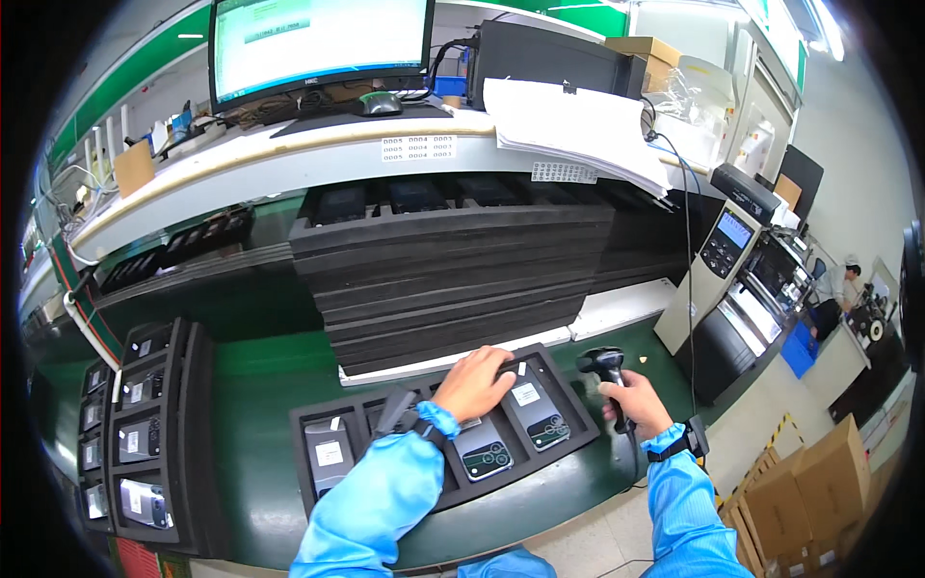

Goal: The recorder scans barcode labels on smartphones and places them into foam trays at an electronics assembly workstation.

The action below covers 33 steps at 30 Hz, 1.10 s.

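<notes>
A black foam tray [570, 378] lies in front of me on the green bench, with phones set in its compartments. My left hand [474, 383] is laid over the far end of a middle phone [485, 460], fingers stretched out; whether it presses on the phone I cannot tell. Right of it sits a phone [538, 412] with a white label and gear-like rings. At the tray's left end is a grey labelled phone [328, 451]. My left sleeve hides part of the tray. My right hand [638, 405] grips a black barcode scanner [603, 360] beside the tray's right end.
Stacked black foam trays [453, 270] stand behind, under a shelf with a monitor [323, 48] and papers [573, 125]. More phone trays [178, 433] are at the left. A label printer [713, 260] stands right; cardboard boxes [819, 491] and a distant person [836, 284] lie beyond.
</notes>
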Tool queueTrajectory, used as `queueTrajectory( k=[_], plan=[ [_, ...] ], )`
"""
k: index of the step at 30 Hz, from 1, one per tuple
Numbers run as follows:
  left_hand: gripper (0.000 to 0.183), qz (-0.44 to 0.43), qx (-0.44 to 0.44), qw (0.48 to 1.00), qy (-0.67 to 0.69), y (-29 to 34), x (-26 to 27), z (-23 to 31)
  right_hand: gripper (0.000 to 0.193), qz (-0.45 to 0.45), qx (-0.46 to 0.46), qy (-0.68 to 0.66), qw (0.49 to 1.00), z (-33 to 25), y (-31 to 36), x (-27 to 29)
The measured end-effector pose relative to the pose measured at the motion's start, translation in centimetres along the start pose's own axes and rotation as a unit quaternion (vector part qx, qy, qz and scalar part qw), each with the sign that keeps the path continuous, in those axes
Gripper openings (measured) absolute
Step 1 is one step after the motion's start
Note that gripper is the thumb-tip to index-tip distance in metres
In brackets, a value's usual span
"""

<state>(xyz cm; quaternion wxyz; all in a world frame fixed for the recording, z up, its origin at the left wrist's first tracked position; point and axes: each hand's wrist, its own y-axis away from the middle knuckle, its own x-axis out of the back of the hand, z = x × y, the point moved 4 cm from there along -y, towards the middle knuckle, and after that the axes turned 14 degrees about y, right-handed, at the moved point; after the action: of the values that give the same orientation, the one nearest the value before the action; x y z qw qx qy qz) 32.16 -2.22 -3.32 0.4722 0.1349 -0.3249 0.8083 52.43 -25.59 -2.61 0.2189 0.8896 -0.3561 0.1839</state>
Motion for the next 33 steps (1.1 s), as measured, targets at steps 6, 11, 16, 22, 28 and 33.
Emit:
queueTrajectory(
  k=[6, 11, 16, 22, 28, 33],
  plan=[
    [0.037, 0.030, 0.008, 0.997, -0.075, -1.7, -6.0, -1.4, 0.029, -0.182, -0.078, -0.058, 0.979, -3.4, 4.9, -2.3],
    [0.036, 0.037, -0.016, 0.998, -0.049, -2.3, -6.2, -2.0, 0.021, -0.239, -0.068, -0.018, 0.968, -3.1, 4.0, -3.4],
    [0.042, 0.015, -0.006, 0.995, -0.103, -1.4, -4.7, -1.9, 0.032, -0.184, -0.032, -0.003, 0.982, -4.6, 3.6, -4.8],
    [0.045, 0.039, -0.042, 0.998, -0.040, -2.4, -7.5, -2.7, 0.025, 0.032, 0.084, 0.040, 0.995, 3.1, -1.4, -1.0],
    [0.040, 0.020, 0.013, 1.000, 0.008, -2.5, -7.7, -4.7, 0.036, 0.082, 0.073, 0.216, 0.970, 2.0, -2.3, -0.9],
    [0.043, 0.002, 0.050, 0.999, -0.013, 0.5, -3.4, -4.3, 0.031, 0.047, 0.087, 0.197, 0.975, 1.1, -3.8, -2.6]
  ],
)
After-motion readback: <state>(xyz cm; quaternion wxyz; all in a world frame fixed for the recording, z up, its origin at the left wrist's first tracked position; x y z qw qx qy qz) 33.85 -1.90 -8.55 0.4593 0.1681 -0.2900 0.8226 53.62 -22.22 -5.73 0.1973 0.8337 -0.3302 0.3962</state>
